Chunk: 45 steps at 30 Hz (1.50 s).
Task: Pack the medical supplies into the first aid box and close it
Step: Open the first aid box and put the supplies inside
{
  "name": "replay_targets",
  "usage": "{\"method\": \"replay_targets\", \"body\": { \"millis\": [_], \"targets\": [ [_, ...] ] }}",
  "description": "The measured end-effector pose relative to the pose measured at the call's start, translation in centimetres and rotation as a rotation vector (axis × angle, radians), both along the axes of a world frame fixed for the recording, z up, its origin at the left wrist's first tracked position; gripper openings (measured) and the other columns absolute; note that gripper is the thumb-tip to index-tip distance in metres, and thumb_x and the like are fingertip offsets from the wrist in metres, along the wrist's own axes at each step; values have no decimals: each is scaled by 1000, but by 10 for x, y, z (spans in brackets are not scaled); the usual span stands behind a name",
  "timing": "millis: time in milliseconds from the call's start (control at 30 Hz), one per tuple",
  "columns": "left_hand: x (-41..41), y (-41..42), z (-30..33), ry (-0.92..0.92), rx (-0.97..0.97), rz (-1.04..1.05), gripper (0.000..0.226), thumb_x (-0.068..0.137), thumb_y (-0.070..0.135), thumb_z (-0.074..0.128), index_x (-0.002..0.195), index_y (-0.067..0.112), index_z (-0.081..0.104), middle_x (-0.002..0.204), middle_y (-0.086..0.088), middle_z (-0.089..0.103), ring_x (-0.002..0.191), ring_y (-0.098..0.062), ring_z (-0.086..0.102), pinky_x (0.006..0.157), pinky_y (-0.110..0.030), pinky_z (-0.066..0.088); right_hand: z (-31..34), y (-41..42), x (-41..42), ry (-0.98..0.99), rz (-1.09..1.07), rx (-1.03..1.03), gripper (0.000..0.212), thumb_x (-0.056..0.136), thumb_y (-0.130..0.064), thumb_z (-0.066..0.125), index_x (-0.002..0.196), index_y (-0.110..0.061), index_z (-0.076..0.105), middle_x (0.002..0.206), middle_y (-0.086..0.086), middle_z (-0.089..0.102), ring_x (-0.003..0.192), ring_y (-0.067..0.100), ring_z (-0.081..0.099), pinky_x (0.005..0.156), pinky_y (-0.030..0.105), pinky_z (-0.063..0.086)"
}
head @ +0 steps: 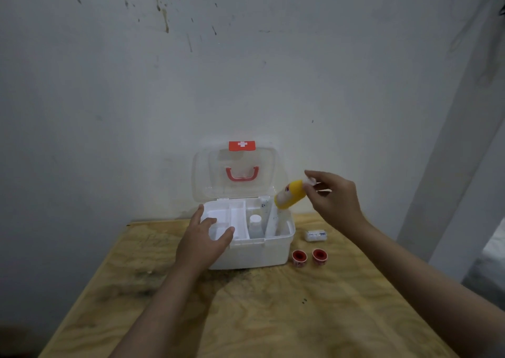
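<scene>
A: Where's the white plastic first aid box (254, 256)?
B: Centre of frame, on the plywood worktop (246, 316). Clear lid w/ red handle (235, 174) stands open against the wall.
A: Right hand (334, 200)?
B: Right of the lid, fingertips pinched on the white cap of a yellow plastic bottle (290, 194), tilted, over the box's right compartment.
A: Left hand (203, 241)?
B: Open, fingers spread, holding nothing, resting on the box's front-left rim.
A: Anything inside?
B: Small clear bottle w/ white cap (255, 225), mid compartment.
A: Outside?
B: Lower right of the box: white wrapped bandage roll (315, 235), two red tape rolls (309, 257) side by side.
</scene>
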<state>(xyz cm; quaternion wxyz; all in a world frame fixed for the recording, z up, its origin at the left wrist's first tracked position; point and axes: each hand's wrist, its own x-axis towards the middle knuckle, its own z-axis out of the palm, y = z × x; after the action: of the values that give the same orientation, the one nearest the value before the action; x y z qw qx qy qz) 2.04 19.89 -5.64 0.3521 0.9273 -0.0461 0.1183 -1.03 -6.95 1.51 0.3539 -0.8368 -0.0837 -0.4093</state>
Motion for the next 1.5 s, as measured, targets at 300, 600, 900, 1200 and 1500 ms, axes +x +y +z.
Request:
{"method": "replay_targets", "body": {
  "millis": [300,600,900,1200,1500],
  "targets": [
    [-1,0,1,0,7,-6,65,81,59,58,132,17,55,159,9,16,138,-19,33,101,-38,40,-15,29,7,383,120,-204,14,79,-19,70,92,-12,70,84,4,71,73,15,65,71,35,58],
    [0,-1,-1,-13,-7,1,64,81,57,60,131,17,56,158,9,18,137,-19,34,101,-37,39,-27,21,5,476,179,-244,17,81,-29,70,96,-21,68,99,-1,62,86,8,61,71,14,46],
    [2,0,-2,-8,-5,-1,64,81,59,59,130,17,56,158,10,17,137,-18,34,101,-37,39,-71,-35,-36,608,-20,-238,6,81,-23,68,77,-24,63,78,-15,64,67,0,58,62,18,51],
    [1,-1,-2,-18,-3,6,63,81,57,60,130,17,56,158,9,18,137,-19,34,102,-38,38,-100,-30,-42,596,-31,-368,9,81,-32,62,90,-33,62,88,-18,57,76,5,53,60,22,46],
    [1,-1,-1,-18,22,5,62,82,56,59,130,16,57,158,8,18,139,-19,32,103,-38,37,-105,-12,-34,623,13,-477,25,86,-42,57,110,-39,62,92,-9,51,77,9,51,56,23,41]
  ]
}}
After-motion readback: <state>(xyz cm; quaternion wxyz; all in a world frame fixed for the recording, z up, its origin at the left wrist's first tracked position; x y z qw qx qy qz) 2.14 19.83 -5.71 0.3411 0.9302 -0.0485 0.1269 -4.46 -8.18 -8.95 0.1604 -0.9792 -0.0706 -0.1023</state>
